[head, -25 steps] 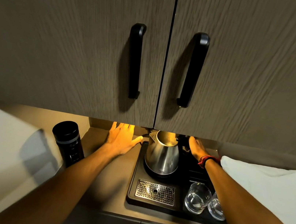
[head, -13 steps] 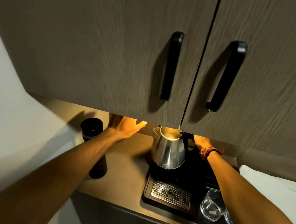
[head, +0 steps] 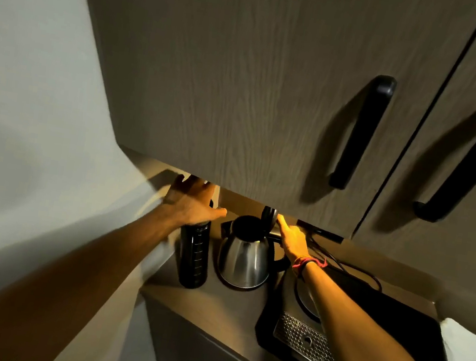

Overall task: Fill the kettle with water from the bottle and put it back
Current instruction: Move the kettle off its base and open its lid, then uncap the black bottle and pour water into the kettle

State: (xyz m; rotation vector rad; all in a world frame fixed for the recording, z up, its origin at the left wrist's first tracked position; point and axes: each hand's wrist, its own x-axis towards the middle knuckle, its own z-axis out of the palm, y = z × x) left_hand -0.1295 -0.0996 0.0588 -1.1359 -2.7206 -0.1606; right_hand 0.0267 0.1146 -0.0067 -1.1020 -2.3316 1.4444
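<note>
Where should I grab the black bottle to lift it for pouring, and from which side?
Take the black bottle around its upper body, just below the cap, with the left hand that hovers open over its top. It stands upright on the counter, a plain cylinder with no handle. Come from the left or front: the kettle crowds its right side, and the cabinet hangs low above.

One head cam only; scene is viewed fwd and down, close under the cabinet point(head: 274, 93), onto the counter point(head: 227, 305) corner.
</note>
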